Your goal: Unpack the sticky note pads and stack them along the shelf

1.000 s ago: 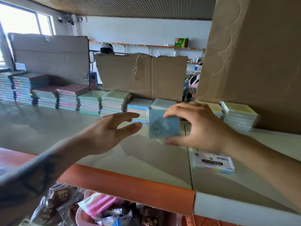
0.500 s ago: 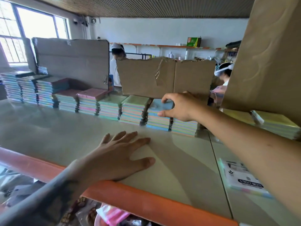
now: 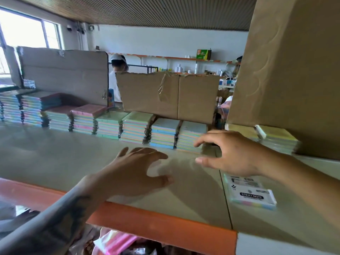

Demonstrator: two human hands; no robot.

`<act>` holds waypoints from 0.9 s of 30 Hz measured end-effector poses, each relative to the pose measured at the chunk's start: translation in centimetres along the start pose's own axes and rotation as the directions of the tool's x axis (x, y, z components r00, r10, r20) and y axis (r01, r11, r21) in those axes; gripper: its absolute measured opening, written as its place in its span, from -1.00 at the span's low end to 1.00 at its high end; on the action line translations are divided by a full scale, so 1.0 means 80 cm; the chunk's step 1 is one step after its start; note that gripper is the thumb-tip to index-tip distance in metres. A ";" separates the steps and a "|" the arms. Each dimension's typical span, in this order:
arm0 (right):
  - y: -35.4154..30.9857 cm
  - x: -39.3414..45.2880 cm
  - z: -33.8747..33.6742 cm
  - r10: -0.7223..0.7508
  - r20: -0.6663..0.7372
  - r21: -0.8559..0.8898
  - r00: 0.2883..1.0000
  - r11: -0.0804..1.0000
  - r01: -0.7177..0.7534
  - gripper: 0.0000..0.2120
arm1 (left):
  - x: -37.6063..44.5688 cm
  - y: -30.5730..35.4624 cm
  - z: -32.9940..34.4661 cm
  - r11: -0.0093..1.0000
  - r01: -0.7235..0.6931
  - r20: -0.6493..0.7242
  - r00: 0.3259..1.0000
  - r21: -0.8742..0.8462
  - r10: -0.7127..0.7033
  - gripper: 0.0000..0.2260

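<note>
Pastel-striped pads (image 3: 163,132) stacked in a row mid-frame on a shelf (image 3: 55,159); left hand (image 3: 136,173) and right hand (image 3: 231,153), both seemingly released, hover empty.

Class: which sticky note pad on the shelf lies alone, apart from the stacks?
The wrapped pad labelled "Sticky Note", lying flat near the front edge, below the right hand.

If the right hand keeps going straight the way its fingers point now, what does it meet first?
The right hand points left along the row's front. It would probably graze the nearest stack of sticky note pads, or pass just before it toward the left hand; depth is unclear.
</note>
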State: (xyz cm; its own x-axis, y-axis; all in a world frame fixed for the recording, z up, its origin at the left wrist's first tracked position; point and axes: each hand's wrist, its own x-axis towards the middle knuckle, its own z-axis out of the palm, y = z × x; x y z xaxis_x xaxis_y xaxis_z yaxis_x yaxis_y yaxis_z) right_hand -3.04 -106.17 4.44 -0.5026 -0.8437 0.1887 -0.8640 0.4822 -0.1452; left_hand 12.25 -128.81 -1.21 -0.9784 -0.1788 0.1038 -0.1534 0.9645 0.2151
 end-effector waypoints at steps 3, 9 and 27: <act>0.025 -0.059 -0.007 0.079 0.090 0.019 0.993 0.997 -0.081 -0.56 | 0.009 0.046 0.005 0.994 -0.109 -0.018 0.994 -0.031 0.109 -0.22; 0.061 -0.120 0.001 0.164 0.208 0.133 0.964 0.972 -0.194 -0.48 | 0.011 0.111 0.018 0.965 -0.224 -0.032 0.975 -0.136 0.222 -0.31; 0.035 -0.138 -0.003 0.264 0.018 0.804 0.964 0.569 -0.171 -0.33 | 0.016 0.153 0.039 0.596 -0.369 -0.314 0.928 -0.713 0.199 -0.95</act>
State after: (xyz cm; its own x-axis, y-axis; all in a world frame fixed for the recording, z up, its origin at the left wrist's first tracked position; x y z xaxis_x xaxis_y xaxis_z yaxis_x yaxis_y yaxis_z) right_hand 0.11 -95.46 2.19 -0.7124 -0.6904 0.1260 -0.3802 0.2287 -0.8962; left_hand 8.69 -116.65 -1.51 -0.8953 -0.0351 0.4441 0.3684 0.5019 0.7825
